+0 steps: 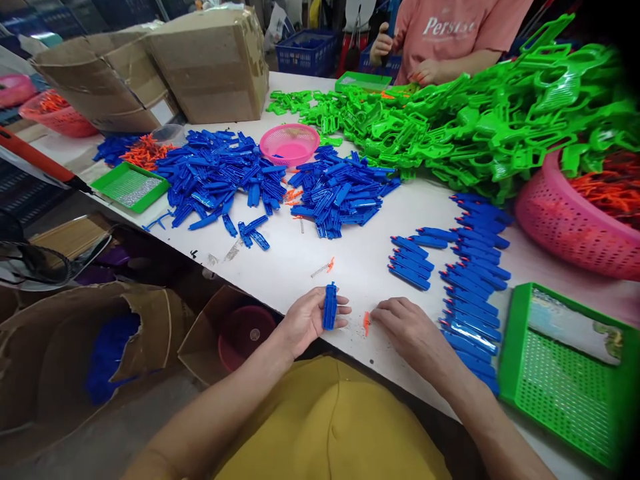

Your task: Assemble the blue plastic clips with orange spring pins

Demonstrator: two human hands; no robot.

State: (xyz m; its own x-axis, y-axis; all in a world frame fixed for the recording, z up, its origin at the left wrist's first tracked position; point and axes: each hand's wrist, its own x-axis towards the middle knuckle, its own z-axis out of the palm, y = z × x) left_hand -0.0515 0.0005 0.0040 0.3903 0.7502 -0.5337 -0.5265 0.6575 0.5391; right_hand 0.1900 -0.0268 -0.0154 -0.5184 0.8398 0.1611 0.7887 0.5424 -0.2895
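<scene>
My left hand (pixel 307 320) holds a narrow blue plastic shell (pixel 330 307) upright across its fingers, hollow side facing me. To its right, my right hand (pixel 407 327) is bent low over the white table, thumb and fingers drawn together at a small orange plastic piece (pixel 367 323). Just beyond my left hand lie a thin metal spring (pixel 320 271) and another orange piece (pixel 331 265). Right of my right hand, blue shells with orange tips (pixel 470 300) are lined up in a column, with a shorter group (pixel 410 262) beside them.
Loose blue shells form two heaps (pixel 225 173) (pixel 340 193). A pink basket (pixel 290 143) stands behind them. Green toy-gun frames (pixel 450 127) pile up at back right. Green trays (pixel 131 187) (pixel 570 373) flank the work. A person in a pink shirt (pixel 450 33) works opposite. Cardboard boxes (pixel 215 67) stand back left.
</scene>
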